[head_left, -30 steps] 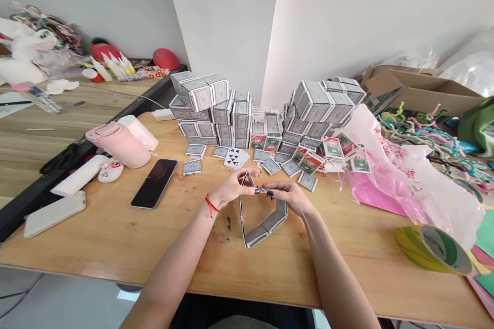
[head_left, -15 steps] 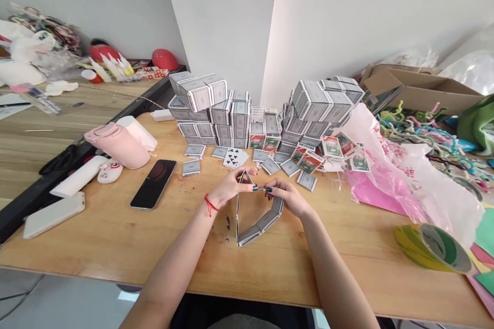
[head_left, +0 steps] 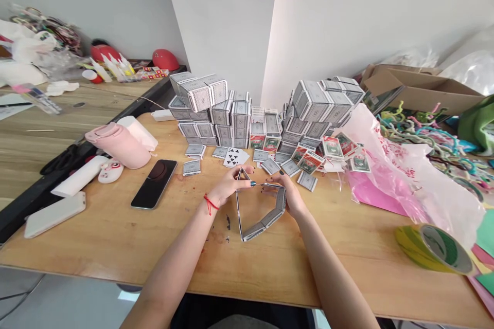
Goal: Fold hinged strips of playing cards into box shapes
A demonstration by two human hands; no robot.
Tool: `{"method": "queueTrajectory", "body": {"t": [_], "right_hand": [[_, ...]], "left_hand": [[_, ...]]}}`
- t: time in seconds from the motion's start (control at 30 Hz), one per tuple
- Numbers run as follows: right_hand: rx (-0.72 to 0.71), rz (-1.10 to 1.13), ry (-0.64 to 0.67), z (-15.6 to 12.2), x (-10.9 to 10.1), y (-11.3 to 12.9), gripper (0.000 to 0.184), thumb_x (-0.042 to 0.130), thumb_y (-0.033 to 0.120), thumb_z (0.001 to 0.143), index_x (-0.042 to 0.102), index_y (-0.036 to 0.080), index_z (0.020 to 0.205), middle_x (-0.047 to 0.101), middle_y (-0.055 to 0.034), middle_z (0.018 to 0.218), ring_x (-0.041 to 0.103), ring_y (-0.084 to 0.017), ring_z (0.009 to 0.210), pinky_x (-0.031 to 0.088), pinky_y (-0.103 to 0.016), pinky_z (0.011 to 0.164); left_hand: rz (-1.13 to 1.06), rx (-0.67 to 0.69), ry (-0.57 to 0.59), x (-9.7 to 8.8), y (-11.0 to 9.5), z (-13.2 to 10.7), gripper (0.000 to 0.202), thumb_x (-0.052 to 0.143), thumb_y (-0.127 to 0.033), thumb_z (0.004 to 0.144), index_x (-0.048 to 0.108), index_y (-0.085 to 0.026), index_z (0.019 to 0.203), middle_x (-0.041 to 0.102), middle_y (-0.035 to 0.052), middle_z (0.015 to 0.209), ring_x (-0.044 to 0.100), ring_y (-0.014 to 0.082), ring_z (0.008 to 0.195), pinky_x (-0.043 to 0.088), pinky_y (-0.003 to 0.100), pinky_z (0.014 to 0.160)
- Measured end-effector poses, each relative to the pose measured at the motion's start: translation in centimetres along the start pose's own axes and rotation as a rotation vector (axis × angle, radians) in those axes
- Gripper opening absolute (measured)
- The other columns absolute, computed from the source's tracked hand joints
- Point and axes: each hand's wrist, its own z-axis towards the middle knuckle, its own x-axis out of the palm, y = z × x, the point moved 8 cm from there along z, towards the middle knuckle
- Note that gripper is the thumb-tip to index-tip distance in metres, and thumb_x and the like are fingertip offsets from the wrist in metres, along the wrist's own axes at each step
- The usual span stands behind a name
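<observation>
Two grips pinch the bent card strip.

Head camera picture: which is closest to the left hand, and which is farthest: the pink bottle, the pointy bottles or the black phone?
1. Black phone: lying left of the left hand.
2. Pink bottle: farther left, past the phone.
3. Pointy bottles: back left, on the other table.

Two hands, one card loop, one black phone, two red domes; perhaps four nozzle bottles.
</observation>
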Motion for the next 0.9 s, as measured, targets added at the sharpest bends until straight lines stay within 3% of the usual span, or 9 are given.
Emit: {"method": "queueTrajectory", "body": {"t": [0.17,0.3,0.43,0.53,0.7,0.9], "right_hand": [[-0.094,-0.23,-0.378,-1.1,-2.0,0.8,0.042,0.044,0.056,0.076,0.057,0.018,0.063,0.067,-0.0083,0.066,0.063,-0.022,0.054,0.048,-0.031,0.046],[-0.239,-0.369,-0.51,-2.7,-2.2,2.7,0.05,0.045,0.06,0.075,0.062,0.015,0.063,0.068,-0.0096,0.065,0.065,-0.024,0.059,0.051,-0.032,0.054],[-0.207,-0.292,-0.315,-2.0,-0.7,2.3,0.048,0.05,0.059,0.073,0.067,0.014,0.074,0.069,-0.0091,0.076,0.066,-0.024,0.073,0.052,-0.033,0.066],[-0.148,-0.179,-0.142,-1.4,0.8,1.3,0.044,0.054,0.057,0.072,0.063,0.017,0.09,0.067,-0.0077,0.089,0.063,-0.023,0.082,0.052,-0.031,0.064],[-0.04,-0.187,-0.056,-1.1,1.3,0.6,0.044,0.053,0.06,0.071,0.056,0.021,0.091,0.065,-0.0045,0.085,0.06,-0.017,0.059,0.047,-0.029,0.05],[-0.117,-0.258,-0.02,-0.4,0.3,0.8,0.049,0.05,0.064,0.07,0.055,0.018,0.083,0.062,-0.004,0.078,0.043,-0.008,0.045,0.039,-0.024,0.043]], "left_hand": [[-0.054,-0.01,-0.039,0.2,0.3,0.1,0.037,0.069,-0.022,0.058,0.059,-0.019,0.094,0.051,0.004,0.11,0.05,0.0157,0.092,0.048,0.031,0.077],[-0.077,0.013,-0.06,0.3,0.2,0.2,0.037,0.07,-0.023,0.058,0.059,-0.018,0.094,0.05,0.0048,0.111,0.05,0.0159,0.093,0.048,0.031,0.076],[-0.101,0.028,-0.136,-0.2,0.2,0.2,0.039,0.071,-0.022,0.057,0.059,-0.019,0.094,0.051,0.0043,0.11,0.051,0.0148,0.089,0.047,0.032,0.078],[-0.099,0.046,-0.147,-0.3,0.1,0.3,0.038,0.07,-0.021,0.058,0.059,-0.019,0.095,0.052,0.0049,0.109,0.051,0.0156,0.092,0.046,0.033,0.079],[0.051,0.09,-0.15,-0.1,-0.7,0.1,0.039,0.069,-0.019,0.058,0.06,-0.018,0.096,0.055,0.005,0.108,0.052,0.0133,0.084,0.043,0.031,0.081],[0.081,0.105,-0.105,0.5,-1.2,-0.2,0.042,0.069,-0.02,0.058,0.06,-0.018,0.099,0.056,0.005,0.109,0.053,0.0119,0.078,0.043,0.028,0.077]]}}
